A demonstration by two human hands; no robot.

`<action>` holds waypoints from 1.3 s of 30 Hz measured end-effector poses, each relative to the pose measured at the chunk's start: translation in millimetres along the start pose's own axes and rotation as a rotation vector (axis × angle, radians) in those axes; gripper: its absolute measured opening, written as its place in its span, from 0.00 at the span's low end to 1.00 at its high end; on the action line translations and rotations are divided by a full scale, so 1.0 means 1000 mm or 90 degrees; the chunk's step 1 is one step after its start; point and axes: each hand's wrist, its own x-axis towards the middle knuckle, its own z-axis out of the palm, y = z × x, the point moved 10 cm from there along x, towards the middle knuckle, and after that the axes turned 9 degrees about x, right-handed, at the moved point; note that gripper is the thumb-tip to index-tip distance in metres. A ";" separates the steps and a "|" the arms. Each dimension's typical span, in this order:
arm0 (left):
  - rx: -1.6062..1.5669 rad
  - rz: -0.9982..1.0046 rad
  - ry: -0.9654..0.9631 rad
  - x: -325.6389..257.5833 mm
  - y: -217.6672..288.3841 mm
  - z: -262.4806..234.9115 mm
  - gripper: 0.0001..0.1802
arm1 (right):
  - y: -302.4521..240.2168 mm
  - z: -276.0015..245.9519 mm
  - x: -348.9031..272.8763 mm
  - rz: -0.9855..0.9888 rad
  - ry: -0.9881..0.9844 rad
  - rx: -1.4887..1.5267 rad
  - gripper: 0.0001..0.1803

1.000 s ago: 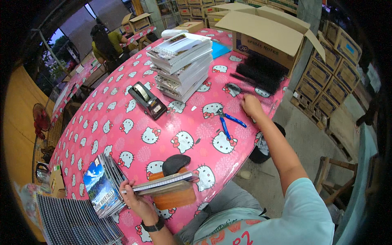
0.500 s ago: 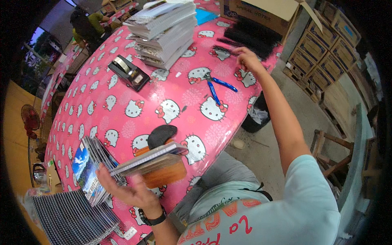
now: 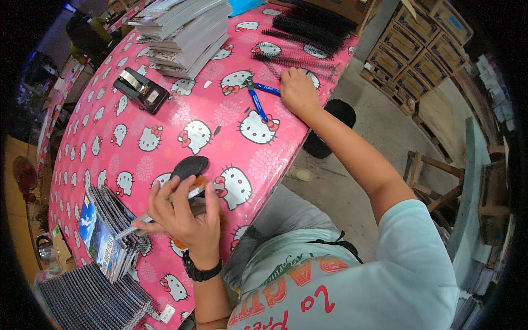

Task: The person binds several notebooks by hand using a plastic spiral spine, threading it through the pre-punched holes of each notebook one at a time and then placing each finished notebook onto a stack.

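My left hand (image 3: 184, 217) grips a thin notebook (image 3: 135, 226) on edge, thumb on the near side and fingers on the far side. Partly hidden behind it is an orange-brown wooden block with a black rounded piece (image 3: 190, 166) on it. Farther right, my right hand (image 3: 300, 92) has its fingers curled down at the near end of a black spiral binding coil (image 3: 308, 65), which looks smeared by motion; the fingertips are partly hidden. Blue-handled cutting pliers (image 3: 257, 98) lie just left of that hand.
More black coils (image 3: 308, 30) lie at the far right by a cardboard box (image 3: 352, 12). A tall notebook stack (image 3: 184, 38) and a black tape dispenser (image 3: 141, 91) stand at the far left. Nearer left are spiral-bound notebooks (image 3: 93, 297) and blue-covered books (image 3: 102, 234).
My right hand has come down from the coil pile toward the pliers, with a coil now at its fingers. My left hand has closed around the notebook. The whole view has shifted slightly.
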 end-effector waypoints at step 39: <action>-0.187 -0.012 0.022 -0.005 -0.007 0.006 0.08 | -0.010 -0.004 0.011 0.034 -0.015 0.080 0.06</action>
